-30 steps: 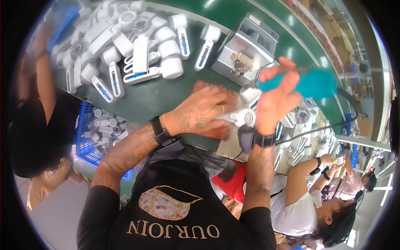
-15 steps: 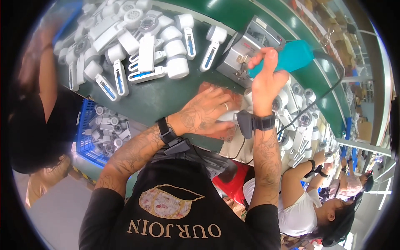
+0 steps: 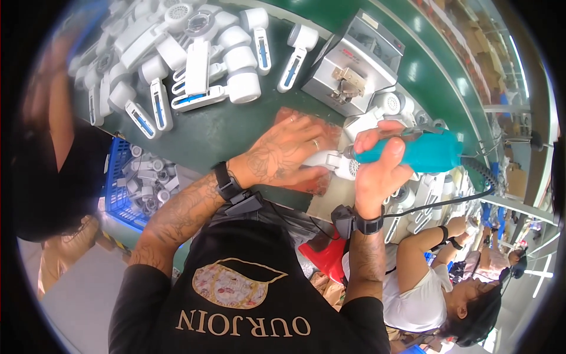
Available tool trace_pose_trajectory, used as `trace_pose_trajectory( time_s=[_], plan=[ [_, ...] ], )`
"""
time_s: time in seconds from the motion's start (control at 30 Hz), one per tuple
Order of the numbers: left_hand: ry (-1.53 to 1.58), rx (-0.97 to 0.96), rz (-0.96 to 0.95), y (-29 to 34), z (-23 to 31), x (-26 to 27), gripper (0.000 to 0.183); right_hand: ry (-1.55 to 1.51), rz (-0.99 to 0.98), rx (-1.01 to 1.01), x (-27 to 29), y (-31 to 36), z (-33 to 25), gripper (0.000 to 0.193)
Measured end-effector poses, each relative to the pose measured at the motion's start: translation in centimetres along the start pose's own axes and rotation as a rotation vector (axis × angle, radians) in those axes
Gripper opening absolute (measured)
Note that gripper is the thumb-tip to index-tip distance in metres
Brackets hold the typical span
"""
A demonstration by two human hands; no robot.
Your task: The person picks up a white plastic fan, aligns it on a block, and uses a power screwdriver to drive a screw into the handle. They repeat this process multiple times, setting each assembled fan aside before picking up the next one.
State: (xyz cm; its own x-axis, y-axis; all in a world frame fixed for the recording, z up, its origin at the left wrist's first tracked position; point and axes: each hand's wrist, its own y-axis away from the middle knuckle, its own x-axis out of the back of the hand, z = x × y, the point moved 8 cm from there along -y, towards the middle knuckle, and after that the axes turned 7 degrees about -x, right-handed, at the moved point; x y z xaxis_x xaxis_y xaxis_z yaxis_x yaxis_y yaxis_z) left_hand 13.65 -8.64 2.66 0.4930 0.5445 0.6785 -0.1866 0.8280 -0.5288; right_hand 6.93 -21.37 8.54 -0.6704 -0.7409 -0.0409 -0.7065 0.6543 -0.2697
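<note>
My right hand [image 3: 382,177] is wrapped around a teal electric screwdriver [image 3: 425,152], held roughly level with its tip pointing left. The tip is at a white handheld fan [image 3: 345,166], by its round grille end. My left hand [image 3: 289,152] presses the fan's handle down on a reddish-brown pad [image 3: 305,185], its fingers covering most of that part. Whether the bit sits in a screw is too small to tell. Just beyond stands a grey metal screw feeder [image 3: 354,62] with a small brass-coloured outlet on its front.
Several white fans with blue strips [image 3: 194,71] are heaped on the green table [image 3: 230,133] at far left. More fans [image 3: 424,194] lie at right, near a co-worker's arm [image 3: 415,248]. A blue basket [image 3: 118,197] holds white parts. The screwdriver's black cord [image 3: 436,205] loops at right.
My right hand has brought the screwdriver from the screw feeder's front down and toward me, to the fan. My left hand stays on the fan at the pad.
</note>
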Motion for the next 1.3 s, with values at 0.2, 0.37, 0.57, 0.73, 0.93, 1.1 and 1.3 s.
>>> trace_pose_trajectory(
  time_s=[0.2,0.37,0.57,0.73,0.93,1.1,1.3],
  plan=[
    [0.027,0.01,-0.045,-0.1,0.1,-0.3,0.036,-0.052,-0.076,0.006,-0.2,0.4,1.2,0.044],
    [-0.022,0.001,-0.026,-0.3,0.3,0.0,0.036,-0.083,-0.068,-0.023,-0.3,0.4,1.8,0.041],
    [-0.059,-0.022,-0.05,-0.1,0.0,0.2,0.036,0.013,-0.043,-0.073,-1.3,-1.3,0.9,0.042],
    [-0.02,-0.011,-0.008,0.3,0.2,0.3,0.038,0.08,0.093,0.09,-3.4,-5.8,-2.2,0.044],
    [-0.076,-0.055,0.026,0.2,0.8,0.5,0.04,0.117,-0.003,0.17,-4.4,-8.1,0.9,0.036],
    [-0.024,-0.01,-0.011,0.2,0.2,0.6,0.037,0.066,0.011,0.027,-4.6,-6.8,0.6,0.036],
    [0.015,-0.019,-0.03,-0.3,-0.1,0.4,0.033,-0.058,-0.023,0.035,0.3,0.0,-2.1,0.054]
  ],
)
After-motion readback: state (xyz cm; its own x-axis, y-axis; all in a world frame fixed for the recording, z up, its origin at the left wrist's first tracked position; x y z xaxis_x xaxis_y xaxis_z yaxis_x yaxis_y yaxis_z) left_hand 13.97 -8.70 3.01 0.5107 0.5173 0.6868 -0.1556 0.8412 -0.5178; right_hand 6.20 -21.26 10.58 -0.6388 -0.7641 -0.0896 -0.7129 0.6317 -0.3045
